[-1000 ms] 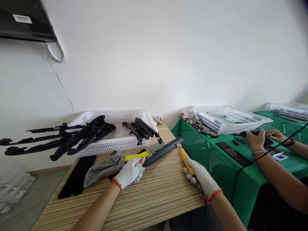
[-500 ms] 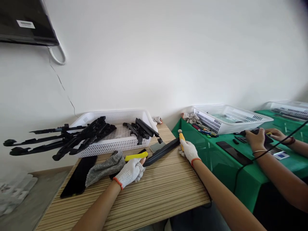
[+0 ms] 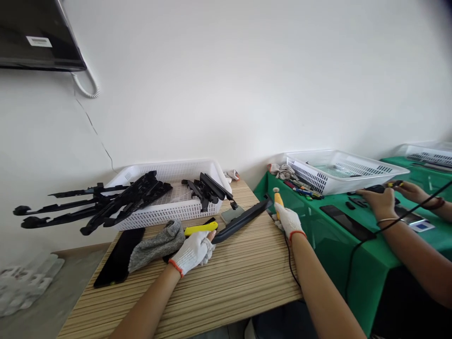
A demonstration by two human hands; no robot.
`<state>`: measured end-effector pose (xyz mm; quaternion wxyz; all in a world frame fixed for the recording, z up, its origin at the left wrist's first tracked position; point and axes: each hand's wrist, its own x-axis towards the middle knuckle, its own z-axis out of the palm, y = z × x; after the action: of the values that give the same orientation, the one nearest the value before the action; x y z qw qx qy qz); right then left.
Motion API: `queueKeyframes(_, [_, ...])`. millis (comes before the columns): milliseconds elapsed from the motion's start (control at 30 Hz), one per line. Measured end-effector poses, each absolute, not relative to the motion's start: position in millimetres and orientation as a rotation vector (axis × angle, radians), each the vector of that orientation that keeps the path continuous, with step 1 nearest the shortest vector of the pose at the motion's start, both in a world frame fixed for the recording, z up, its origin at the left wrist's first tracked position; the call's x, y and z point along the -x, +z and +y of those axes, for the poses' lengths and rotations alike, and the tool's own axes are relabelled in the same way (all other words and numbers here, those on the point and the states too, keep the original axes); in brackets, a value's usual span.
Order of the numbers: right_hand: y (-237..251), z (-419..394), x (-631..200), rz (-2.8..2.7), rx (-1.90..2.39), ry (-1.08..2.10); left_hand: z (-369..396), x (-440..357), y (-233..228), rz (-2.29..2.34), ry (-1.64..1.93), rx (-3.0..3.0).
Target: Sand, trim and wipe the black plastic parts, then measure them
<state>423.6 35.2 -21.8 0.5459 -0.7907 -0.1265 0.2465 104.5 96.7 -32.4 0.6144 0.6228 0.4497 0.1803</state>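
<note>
My left hand [image 3: 195, 252], in a white knit glove with an orange cuff, is closed on the near end of a long black plastic strip [image 3: 243, 221]. The strip slants away to the right above the wood-grain table. My right hand [image 3: 288, 220], gloved likewise, grips a yellow corded handheld rotary tool [image 3: 278, 200]. A small pale round head tops the tool, just right of the strip's far end; contact cannot be made out. Right behind my left hand is a yellow-handled cutter [image 3: 201, 229]. A grey cloth [image 3: 158, 246] lies left of that hand.
A white basket [image 3: 141, 220] holds several black plastic parts [image 3: 123, 200], some sticking out leftward. A black flat panel [image 3: 120, 256] lies at the table's left. On the green-covered table [image 3: 374, 256], a co-worker's hands [image 3: 383, 205] handle a dark part beside another basket [image 3: 353, 184]. A black cable [image 3: 349, 268] hangs there.
My right hand and the rotary tool have shifted right, slightly away from the strip's end. The strip's far end has risen a little. The view has moved slightly.
</note>
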Motion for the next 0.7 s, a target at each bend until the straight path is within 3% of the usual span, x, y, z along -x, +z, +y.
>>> queueKeyframes(700, [-14.0,27.2,-427.5,-0.308,2.031,0.683,94.0,-100.2,-26.4,0.988,0.437,-1.502])
